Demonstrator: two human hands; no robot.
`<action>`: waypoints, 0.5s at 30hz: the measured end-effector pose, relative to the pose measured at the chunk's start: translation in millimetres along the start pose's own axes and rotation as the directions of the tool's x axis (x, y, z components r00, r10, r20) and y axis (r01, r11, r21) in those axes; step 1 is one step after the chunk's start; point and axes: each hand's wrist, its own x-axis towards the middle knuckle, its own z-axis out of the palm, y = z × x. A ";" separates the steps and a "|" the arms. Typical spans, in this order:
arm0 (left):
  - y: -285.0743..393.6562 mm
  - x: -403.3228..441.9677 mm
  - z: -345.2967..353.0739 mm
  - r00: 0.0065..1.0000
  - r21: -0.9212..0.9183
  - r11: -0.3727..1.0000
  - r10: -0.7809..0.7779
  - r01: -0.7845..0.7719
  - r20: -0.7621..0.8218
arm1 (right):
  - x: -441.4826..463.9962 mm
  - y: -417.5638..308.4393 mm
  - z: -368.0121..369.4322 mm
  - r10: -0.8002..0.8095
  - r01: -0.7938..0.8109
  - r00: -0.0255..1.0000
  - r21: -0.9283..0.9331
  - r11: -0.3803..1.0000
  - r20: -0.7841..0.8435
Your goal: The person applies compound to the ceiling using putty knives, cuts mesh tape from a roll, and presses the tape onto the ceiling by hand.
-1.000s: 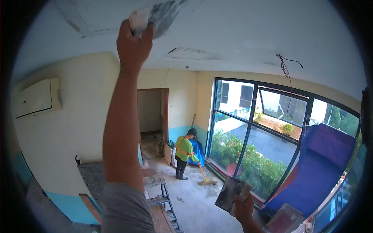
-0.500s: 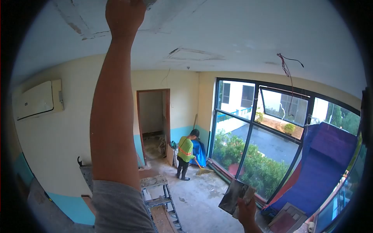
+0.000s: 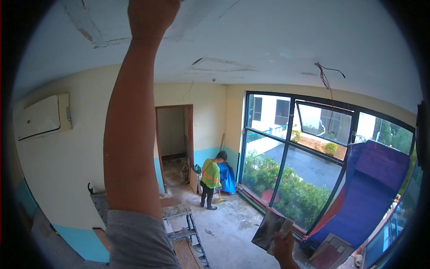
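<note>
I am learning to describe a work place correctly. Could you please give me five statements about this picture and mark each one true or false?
1. The left hand is raised up at the ceiling. True.
2. The right hand is empty. False: it holds a flat tool.
3. The co-worker wears a green top. True.
4. Every window pane is closed. False: an upper pane is tilted open.
5. Loose wires hang from the ceiling. True.
</note>
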 end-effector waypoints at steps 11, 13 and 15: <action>5.5 -42.3 25.5 0.994 -0.053 0.998 0.047 -0.041 0.103 | -8.5 8.4 -8.2 -0.040 0.040 0.998 0.007 0.999 0.038; 21.5 -36.2 24.9 0.983 -0.139 0.985 -0.074 0.098 0.167 | -10.5 8.6 -5.9 -0.030 0.031 0.999 -0.038 0.999 0.036; 10.2 -29.6 33.9 0.998 -0.031 0.999 -0.039 0.040 0.057 | -12.8 10.9 -7.2 -0.011 0.014 1.000 -0.159 0.987 0.021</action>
